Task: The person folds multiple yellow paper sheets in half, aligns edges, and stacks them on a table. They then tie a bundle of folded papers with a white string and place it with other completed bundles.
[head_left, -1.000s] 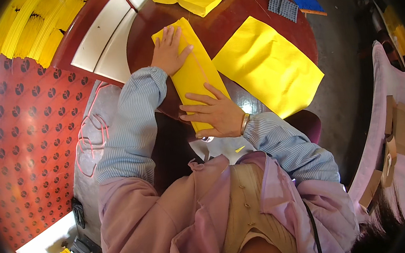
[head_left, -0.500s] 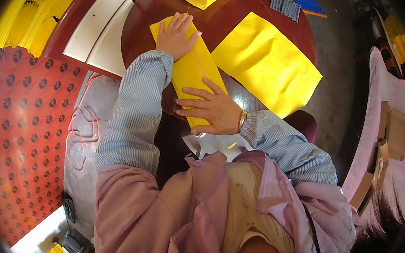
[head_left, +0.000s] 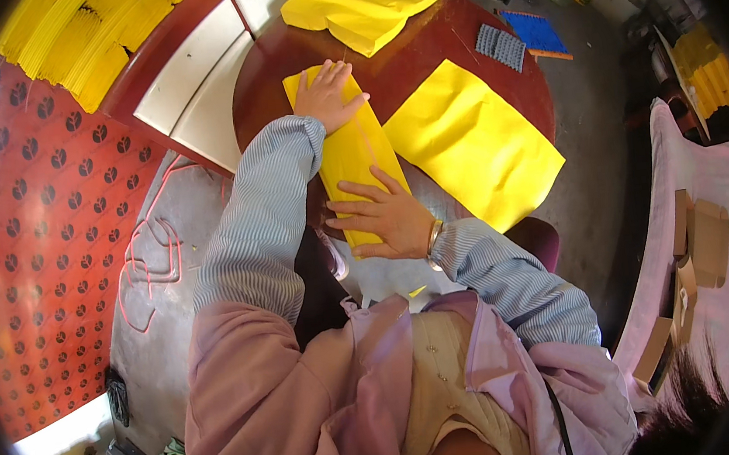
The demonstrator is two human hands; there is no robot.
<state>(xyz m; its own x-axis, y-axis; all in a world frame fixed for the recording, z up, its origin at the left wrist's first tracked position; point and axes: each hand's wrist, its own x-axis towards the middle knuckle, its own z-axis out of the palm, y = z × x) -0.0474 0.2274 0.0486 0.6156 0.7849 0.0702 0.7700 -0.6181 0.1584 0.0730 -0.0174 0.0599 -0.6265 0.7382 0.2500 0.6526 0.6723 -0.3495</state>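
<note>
A long yellow folded sheet point(head_left: 355, 151), paper or cloth, lies at the left of a round dark red table point(head_left: 265, 57). Flat on its far end rests my left hand point(head_left: 326, 98), fingers spread. My right hand point(head_left: 388, 216) presses on its near end, also with fingers apart. A thin pinkish line runs lengthwise along the sheet between the hands. Right of it, a wider creased yellow sheet point(head_left: 477, 142) hangs partly over the table's near edge. Another rumpled yellow piece point(head_left: 361, 4) lies at the far side.
A grey textured pad point(head_left: 501, 46) sits at the table's right edge, near a blue mat point(head_left: 536, 33). Stacked yellow sheets point(head_left: 92, 39) lie at far left above a red patterned panel point(head_left: 58, 231). Open cardboard boxes point(head_left: 706, 243) rest on pink cloth point(head_left: 714, 167) at right.
The whole view has shifted, so the table appears lower and more of its far side shows. Both hands keep their places on the folded sheet.
</note>
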